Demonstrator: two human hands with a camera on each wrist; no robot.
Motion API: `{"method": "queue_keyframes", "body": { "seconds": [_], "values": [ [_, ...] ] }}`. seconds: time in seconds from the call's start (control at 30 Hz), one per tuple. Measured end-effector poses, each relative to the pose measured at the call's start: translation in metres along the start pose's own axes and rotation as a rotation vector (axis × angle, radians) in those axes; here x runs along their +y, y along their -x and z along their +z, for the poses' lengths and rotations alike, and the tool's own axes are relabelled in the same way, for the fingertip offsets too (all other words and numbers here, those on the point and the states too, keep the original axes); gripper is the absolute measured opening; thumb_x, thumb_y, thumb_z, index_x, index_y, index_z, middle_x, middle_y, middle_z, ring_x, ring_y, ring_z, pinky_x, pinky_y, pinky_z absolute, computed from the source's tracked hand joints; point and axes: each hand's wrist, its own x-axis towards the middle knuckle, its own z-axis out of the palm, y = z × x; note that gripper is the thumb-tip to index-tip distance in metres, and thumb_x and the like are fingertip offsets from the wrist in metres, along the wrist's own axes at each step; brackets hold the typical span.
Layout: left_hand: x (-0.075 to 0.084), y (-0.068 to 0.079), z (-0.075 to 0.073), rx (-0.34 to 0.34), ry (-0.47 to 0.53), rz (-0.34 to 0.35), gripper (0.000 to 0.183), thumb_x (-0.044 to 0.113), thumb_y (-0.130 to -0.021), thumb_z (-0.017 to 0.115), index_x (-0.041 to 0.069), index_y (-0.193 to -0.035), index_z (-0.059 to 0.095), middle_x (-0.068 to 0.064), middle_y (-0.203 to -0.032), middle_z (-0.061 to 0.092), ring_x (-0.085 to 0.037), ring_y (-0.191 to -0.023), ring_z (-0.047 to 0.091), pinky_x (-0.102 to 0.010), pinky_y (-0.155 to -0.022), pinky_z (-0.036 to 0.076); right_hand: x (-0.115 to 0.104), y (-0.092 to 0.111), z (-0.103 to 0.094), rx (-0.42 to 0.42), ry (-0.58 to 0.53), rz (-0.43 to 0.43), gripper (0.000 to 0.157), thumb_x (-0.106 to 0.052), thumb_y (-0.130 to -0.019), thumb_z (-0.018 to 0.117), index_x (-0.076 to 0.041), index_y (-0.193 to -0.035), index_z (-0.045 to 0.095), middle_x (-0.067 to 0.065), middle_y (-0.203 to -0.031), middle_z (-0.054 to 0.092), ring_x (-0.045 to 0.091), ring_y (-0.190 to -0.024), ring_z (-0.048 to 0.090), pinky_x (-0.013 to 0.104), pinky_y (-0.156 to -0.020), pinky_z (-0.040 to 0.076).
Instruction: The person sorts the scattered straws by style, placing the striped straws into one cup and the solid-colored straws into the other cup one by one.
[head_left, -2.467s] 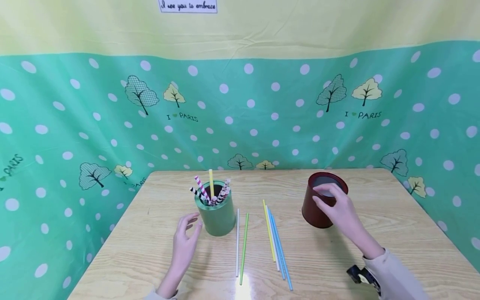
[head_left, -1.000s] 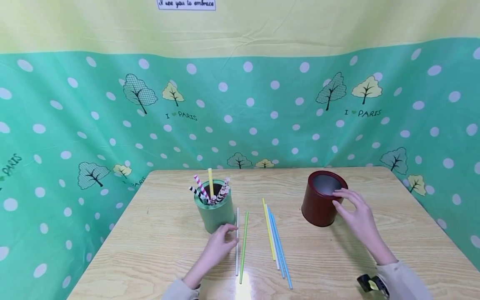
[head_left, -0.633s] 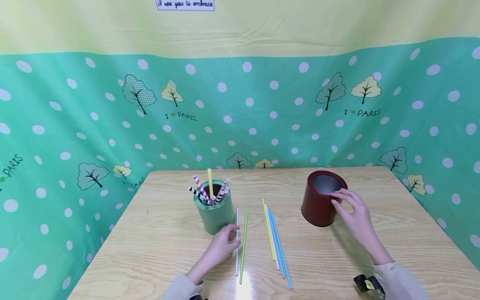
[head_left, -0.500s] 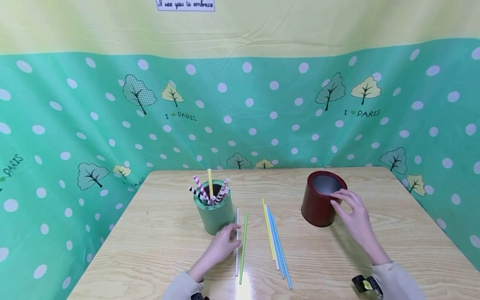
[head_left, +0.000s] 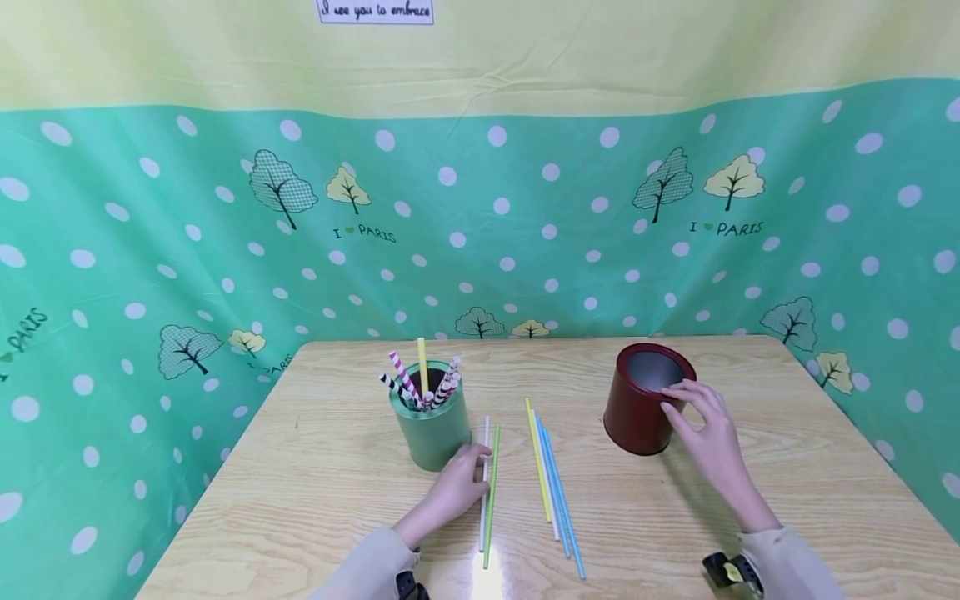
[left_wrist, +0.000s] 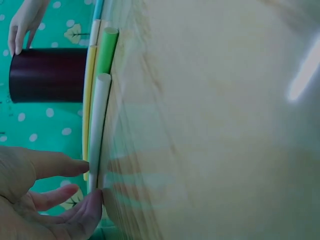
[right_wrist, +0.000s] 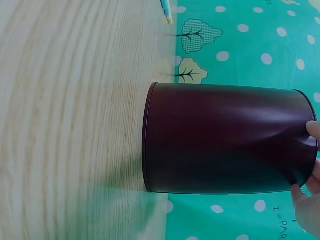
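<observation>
A green can [head_left: 435,437] holding several patterned paper straws [head_left: 408,379] stands at the left. My left hand [head_left: 459,482] is just right of its base, over a white straw [head_left: 482,525] on the table. In the left wrist view the thumb and fingertips [left_wrist: 95,202] touch this white straw, with a gap between them along its length. A green straw [head_left: 491,508] lies close beside it. At the right stands a dark red can [head_left: 637,412], open at the top. My right hand [head_left: 712,437] touches its rim with thumb and loosely bent fingers [right_wrist: 302,200].
Between the cans lies a loose group of straws: a yellow straw [head_left: 536,458], a white one and blue ones [head_left: 558,492]. They rest on a wooden table [head_left: 330,492]. A green dotted curtain [head_left: 510,225] hangs behind the far edge.
The left hand came from the left side of the green can to the white straw. The white straw has shifted right, closer to the green straw. My right hand has moved slightly right along the red can's rim.
</observation>
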Motion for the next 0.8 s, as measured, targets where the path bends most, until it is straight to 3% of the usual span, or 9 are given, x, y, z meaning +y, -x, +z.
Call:
{"method": "queue_keyframes", "body": {
  "seconds": [0.23, 0.5, 0.8],
  "values": [
    [0.000, -0.004, 0.004, 0.006, 0.012, -0.010, 0.044, -0.008, -0.065, 0.061, -0.005, -0.108, 0.052, -0.012, -0.094, 0.052, -0.023, -0.084, 0.052, -0.034, -0.071, 0.047, 0.001, 0.001, 0.001, 0.004, 0.000, -0.001, 0.023, 0.005, -0.073, 0.066, 0.002, -0.096, 0.065, 0.017, -0.106, 0.054, 0.006, -0.110, 0.036, 0.008, -0.090, 0.024],
    [0.002, -0.008, 0.005, 0.001, 0.002, -0.027, 0.047, -0.008, -0.063, 0.059, -0.006, -0.109, 0.052, -0.006, -0.083, 0.050, -0.016, -0.072, 0.047, -0.025, -0.060, 0.042, 0.000, 0.001, 0.001, 0.009, 0.007, -0.005, 0.023, 0.005, -0.073, 0.066, 0.001, -0.096, 0.065, 0.017, -0.106, 0.054, 0.008, -0.111, 0.037, 0.008, -0.091, 0.024],
    [0.004, -0.011, 0.006, 0.013, 0.012, -0.051, 0.045, -0.005, -0.061, 0.061, -0.008, -0.105, 0.052, -0.005, -0.075, 0.051, -0.015, -0.066, 0.045, -0.025, -0.055, 0.039, 0.002, 0.001, 0.002, 0.025, 0.001, -0.057, 0.022, 0.006, -0.073, 0.065, 0.003, -0.095, 0.064, 0.018, -0.104, 0.054, 0.006, -0.110, 0.036, 0.009, -0.091, 0.024]
  ]
}}
